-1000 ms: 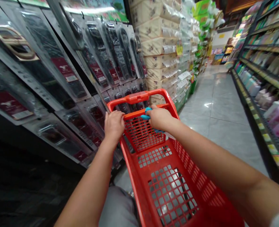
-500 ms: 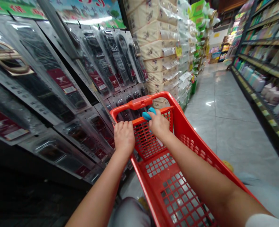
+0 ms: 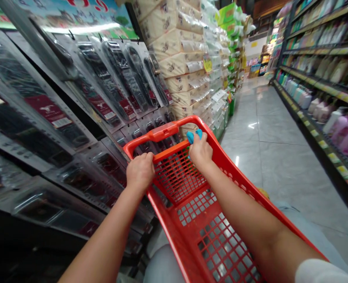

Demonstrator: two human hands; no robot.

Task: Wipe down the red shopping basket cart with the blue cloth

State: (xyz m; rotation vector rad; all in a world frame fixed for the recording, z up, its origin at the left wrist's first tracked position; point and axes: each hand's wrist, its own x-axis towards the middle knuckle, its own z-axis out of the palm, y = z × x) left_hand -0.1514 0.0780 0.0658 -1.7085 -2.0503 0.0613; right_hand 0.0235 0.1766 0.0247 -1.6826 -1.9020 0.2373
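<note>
A red plastic shopping basket (image 3: 221, 239) stands in front of me, its handle (image 3: 162, 133) at the far end. My left hand (image 3: 140, 171) is closed over the far rim of the basket, near its left corner. My right hand (image 3: 201, 151) is closed on a small blue object (image 3: 194, 135), pressed against the rim near the right corner. I cannot make out what the blue object is. The basket's mesh floor is bare where it shows.
Packaged black goods (image 3: 103, 90) hang on a rack to my left. Stacked tissue packs (image 3: 182, 59) rise beyond it. Shelves of bottles (image 3: 333, 118) line the right side. A grey tiled aisle (image 3: 274, 149) runs ahead between them.
My right hand with the blue object slid right along the rim toward the corner. My left hand curled tighter on the rim. The view shifted a little to the right.
</note>
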